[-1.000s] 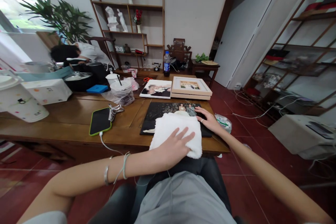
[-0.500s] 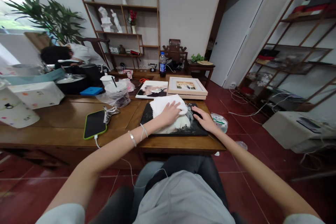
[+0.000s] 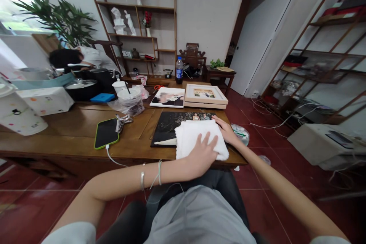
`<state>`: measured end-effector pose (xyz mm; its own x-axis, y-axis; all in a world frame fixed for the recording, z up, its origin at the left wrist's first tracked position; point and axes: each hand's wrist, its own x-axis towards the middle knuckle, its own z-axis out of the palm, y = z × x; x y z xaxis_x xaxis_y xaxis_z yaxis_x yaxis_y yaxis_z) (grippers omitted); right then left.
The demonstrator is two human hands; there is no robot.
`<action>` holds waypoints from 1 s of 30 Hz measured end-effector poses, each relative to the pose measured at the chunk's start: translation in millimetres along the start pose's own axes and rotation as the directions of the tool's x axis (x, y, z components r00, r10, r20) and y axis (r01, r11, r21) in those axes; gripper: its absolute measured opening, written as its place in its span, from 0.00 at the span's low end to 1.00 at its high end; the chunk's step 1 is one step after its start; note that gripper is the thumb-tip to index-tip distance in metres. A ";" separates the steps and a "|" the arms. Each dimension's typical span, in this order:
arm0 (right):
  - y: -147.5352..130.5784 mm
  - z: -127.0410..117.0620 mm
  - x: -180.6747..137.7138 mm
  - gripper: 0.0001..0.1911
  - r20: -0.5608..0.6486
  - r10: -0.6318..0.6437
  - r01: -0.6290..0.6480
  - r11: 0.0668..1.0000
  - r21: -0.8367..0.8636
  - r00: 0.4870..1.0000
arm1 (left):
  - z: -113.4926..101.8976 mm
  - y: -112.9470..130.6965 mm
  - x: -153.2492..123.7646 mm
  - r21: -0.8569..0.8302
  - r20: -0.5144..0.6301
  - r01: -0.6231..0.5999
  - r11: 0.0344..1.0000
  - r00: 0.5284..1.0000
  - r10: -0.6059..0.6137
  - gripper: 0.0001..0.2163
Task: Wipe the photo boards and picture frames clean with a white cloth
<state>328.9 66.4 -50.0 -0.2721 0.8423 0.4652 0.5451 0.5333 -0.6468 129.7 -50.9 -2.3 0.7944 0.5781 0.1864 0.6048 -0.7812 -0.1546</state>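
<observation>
A white towel (image 3: 191, 134) lies folded over the right part of a dark photo panel (image 3: 168, 122), reaching past its near edge. My left hand (image 3: 203, 153) rests flat on the towel with its fingers spread. At the panel's right side is my right hand (image 3: 225, 131), fingers stretched out over its far right corner and partly hidden behind the towel. Two small figures show in the picture near its far edge, and a pale shape runs along its near left edge.
Behind the panel lie a flat photo print (image 3: 167, 97) and a pale picture frame (image 3: 206, 96). A phone (image 3: 106, 134) on a cable, a bagged drink cup (image 3: 128, 97) and a blue box (image 3: 102, 97) are to the left. A person (image 3: 97, 58) bends over beyond the pots.
My left hand has moved the towel right and toward me, uncovering the panel's left and far parts. My right hand stays at the panel's right side. The view has shifted slightly.
</observation>
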 end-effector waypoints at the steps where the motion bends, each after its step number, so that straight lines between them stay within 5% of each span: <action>1: -0.8 0.0 -0.1 0.20 -0.006 -0.002 0.002 1.000 0.001 1.000 | -3.2 4.8 -5.6 -0.007 0.008 -0.015 1.000 1.000 0.015 0.11; 4: -4.1 0.7 -0.4 0.20 -0.031 -0.008 0.008 1.000 -0.013 0.999 | -12.3 6.9 -18.1 -0.042 0.048 -0.038 0.998 0.998 0.040 0.11; 8: -7.9 0.9 -0.6 0.17 -0.037 -0.020 0.018 0.998 -0.064 0.999 | -13.7 -19.9 -17.3 -0.061 0.072 0.006 0.998 0.997 -0.001 0.13; 14: -11.9 -0.3 -1.2 0.16 -0.020 -0.013 0.011 0.996 -0.088 1.000 | 11.4 -90.5 31.8 -0.099 0.002 0.142 0.985 0.990 -0.142 0.12; 17: -12.7 -0.4 -1.5 0.16 -0.014 -0.024 0.023 0.996 -0.082 1.000 | 20.2 -108.3 64.4 -0.194 -0.035 0.089 0.977 0.995 -0.098 0.13; 23: -6.6 0.3 -1.2 0.17 -0.095 0.104 -0.099 0.994 0.050 0.990 | 20.0 -100.3 91.2 -0.278 -0.032 0.102 0.955 0.993 -0.115 0.13; 30: -6.5 -1.1 -2.3 0.22 -0.142 0.061 -0.053 0.996 0.065 0.988 | 10.8 -45.1 48.2 -0.100 0.024 0.139 0.985 0.990 -0.137 0.15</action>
<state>326.8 60.9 -46.3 -0.1230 0.8540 0.5056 0.5058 0.4923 -0.7084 141.3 14.7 3.2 0.7049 0.6854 0.1825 0.7007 -0.7129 -0.0290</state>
